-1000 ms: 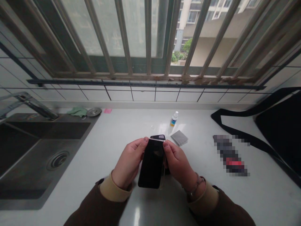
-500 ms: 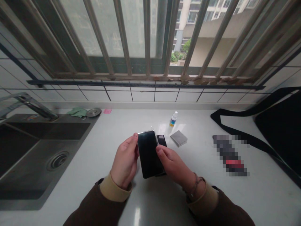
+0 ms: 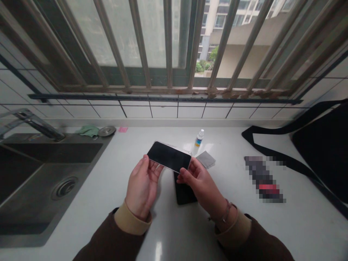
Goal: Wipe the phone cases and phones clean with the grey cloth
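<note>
My left hand (image 3: 143, 185) and my right hand (image 3: 198, 179) hold a black glossy smartphone (image 3: 169, 156) with a pale rim by its two short ends. It is tilted, nearly crosswise, above the counter. My left fingers lie under its left end, and my right thumb and fingers pinch its right end. Below my right hand, a second black phone (image 3: 185, 192) lies flat on the white counter (image 3: 168, 232), its upper part hidden by the held phone and my hand.
A grey cloth square (image 3: 206, 159) and a small white bottle (image 3: 199, 138) stand beyond my hands. A steel sink (image 3: 49, 152) with faucet (image 3: 35, 123) is on the left. A pixelated object (image 3: 262, 177) and a black bag (image 3: 320, 152) are on the right.
The held phone has turned from lengthwise to nearly crosswise and moved up and away from me. The second black phone now shows more fully on the counter below it.
</note>
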The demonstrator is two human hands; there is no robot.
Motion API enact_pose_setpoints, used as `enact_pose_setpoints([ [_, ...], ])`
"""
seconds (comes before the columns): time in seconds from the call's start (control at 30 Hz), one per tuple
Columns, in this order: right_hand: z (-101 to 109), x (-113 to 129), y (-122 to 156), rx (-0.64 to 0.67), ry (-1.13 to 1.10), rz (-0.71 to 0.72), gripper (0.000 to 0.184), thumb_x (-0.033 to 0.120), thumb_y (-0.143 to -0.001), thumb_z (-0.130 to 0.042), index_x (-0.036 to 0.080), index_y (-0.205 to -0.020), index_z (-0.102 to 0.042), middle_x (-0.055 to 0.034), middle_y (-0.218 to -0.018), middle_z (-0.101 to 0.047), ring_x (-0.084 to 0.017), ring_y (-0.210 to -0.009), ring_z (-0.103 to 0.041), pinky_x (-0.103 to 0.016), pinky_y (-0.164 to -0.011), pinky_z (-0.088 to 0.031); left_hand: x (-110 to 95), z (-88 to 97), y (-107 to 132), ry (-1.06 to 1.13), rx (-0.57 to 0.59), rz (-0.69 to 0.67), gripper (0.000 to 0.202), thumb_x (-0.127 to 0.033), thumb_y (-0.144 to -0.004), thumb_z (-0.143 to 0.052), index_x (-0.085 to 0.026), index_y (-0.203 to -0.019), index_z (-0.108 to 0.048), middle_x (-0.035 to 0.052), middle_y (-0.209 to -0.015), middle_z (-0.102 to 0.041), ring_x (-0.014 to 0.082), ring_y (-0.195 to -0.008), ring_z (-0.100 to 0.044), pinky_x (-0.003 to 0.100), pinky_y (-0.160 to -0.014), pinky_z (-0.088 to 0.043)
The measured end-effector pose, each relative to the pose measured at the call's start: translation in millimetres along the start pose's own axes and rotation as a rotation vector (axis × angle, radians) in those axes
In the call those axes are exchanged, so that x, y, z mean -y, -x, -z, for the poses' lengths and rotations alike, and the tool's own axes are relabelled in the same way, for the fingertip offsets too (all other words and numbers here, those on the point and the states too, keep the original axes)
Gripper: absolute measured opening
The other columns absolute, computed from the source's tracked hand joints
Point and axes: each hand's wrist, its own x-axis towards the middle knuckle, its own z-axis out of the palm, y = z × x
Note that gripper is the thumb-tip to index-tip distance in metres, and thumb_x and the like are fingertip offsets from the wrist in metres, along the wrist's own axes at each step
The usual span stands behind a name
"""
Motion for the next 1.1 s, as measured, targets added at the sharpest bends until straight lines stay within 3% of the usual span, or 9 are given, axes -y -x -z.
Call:
enact_pose_setpoints([
  [0.1,-1.2,1.1,0.9,0.037,-0.020,0.032,0.049,0.049,-0.090,-0.089,0.025,-0.124,-0.064,-0.0031,-0.107,-0.072,-0.016,-0.085,-0.071,-0.032,-0.080,-0.064,-0.4,-1.5,0.4,0.025,0.014,0.036,0.022,-0.027,-0.109,-0.062,-0.013,-0.117,-0.077,0.0147,-0.123,-0.082,0.0215,-0.114,-0.078,0.034,-0.098,-0.065],
  [0.17,-2.1,1.5,2.5,0.064,-0.006,0.049,0.059,0.047,-0.089,-0.090,0.027,-0.136,-0.060,-0.0047,-0.112,-0.074,-0.019,-0.092,-0.073,-0.035,-0.083,-0.064,-0.8,-2.2,-0.1,0.037,0.008,0.039,0.024,-0.026,-0.110,-0.059,-0.013,-0.120,-0.077,0.0151,-0.123,-0.082,0.0218,-0.116,-0.078,0.034,-0.098,-0.065],
  [0.27,-2.6,2.3,5.8,0.057,0.097,0.057,0.085,0.048,-0.093,-0.086,0.028,-0.161,-0.039,-0.0044,-0.108,-0.076,-0.023,-0.093,-0.074,-0.040,-0.084,-0.063,-1.0,-2.8,-0.7,0.057,0.005,0.050,0.025,-0.025,-0.111,-0.057,-0.013,-0.122,-0.077,0.0140,-0.120,-0.082,0.0202,-0.112,-0.078,0.033,-0.098,-0.065],
  [0.33,-2.1,3.1,7.5,0.033,0.164,0.058,0.088,0.052,-0.099,-0.079,0.026,-0.167,-0.030,-0.0043,-0.103,-0.077,-0.022,-0.087,-0.075,-0.040,-0.081,-0.063,-0.9,-2.6,-0.7,0.069,0.016,0.057,0.024,-0.024,-0.111,-0.058,-0.013,-0.121,-0.077,0.0129,-0.118,-0.083,0.0191,-0.110,-0.079,0.033,-0.098,-0.065],
  [0.4,-1.0,3.8,8.0,0.036,0.182,0.075,0.075,0.054,-0.102,-0.074,0.025,-0.161,-0.038,-0.0054,-0.104,-0.077,-0.021,-0.085,-0.075,-0.038,-0.079,-0.063,-0.7,-2.0,-0.3,0.072,0.029,0.052,0.023,-0.023,-0.110,-0.060,-0.012,-0.120,-0.077,0.0121,-0.117,-0.082,0.0187,-0.109,-0.078,0.034,-0.098,-0.065],
  [0.53,1.1,3.7,5.6,0.034,0.153,0.095,0.043,0.058,-0.104,-0.070,0.022,-0.127,-0.062,-0.0066,-0.105,-0.077,-0.017,-0.081,-0.074,-0.034,-0.076,-0.064,-0.7,-1.1,1.3,0.032,0.060,0.013,0.019,-0.027,-0.104,-0.070,-0.012,-0.111,-0.079,0.0114,-0.115,-0.082,0.0177,-0.102,-0.077,0.032,-0.094,-0.065],
  [0.6,1.7,3.4,4.2,0.028,0.136,0.077,0.041,0.059,-0.103,-0.071,0.022,-0.119,-0.064,-0.0072,-0.105,-0.078,-0.017,-0.080,-0.075,-0.033,-0.073,-0.064,-1.1,-1.1,1.7,0.014,0.065,-0.014,0.017,-0.028,-0.100,-0.076,-0.012,-0.105,-0.079,0.0100,-0.110,-0.082,0.0168,-0.097,-0.077,0.031,-0.091,-0.065],
  [0.83,3.5,6.0,2.0,0.036,0.103,0.005,0.041,0.059,-0.100,-0.074,0.022,-0.115,-0.065,-0.0077,-0.105,-0.081,-0.015,-0.075,-0.075,-0.029,-0.066,-0.061,-1.6,1.2,-0.3,-0.005,0.076,-0.018,0.018,-0.029,-0.091,-0.086,-0.015,-0.100,-0.078,0.0059,-0.101,-0.081,0.0153,-0.089,-0.075,0.029,-0.085,-0.065],
  [1.1,5.0,-1.9,0.3,-0.008,-0.050,-0.074,0.046,0.054,-0.094,-0.083,0.024,-0.125,-0.065,-0.0070,-0.107,-0.082,-0.012,-0.066,-0.073,-0.024,-0.059,-0.057,-1.3,0.5,2.2,-0.054,0.087,-0.029,0.019,-0.032,-0.092,-0.086,-0.017,-0.102,-0.079,0.0037,-0.100,-0.077,0.0134,-0.086,-0.070,0.026,-0.081,-0.064],
])
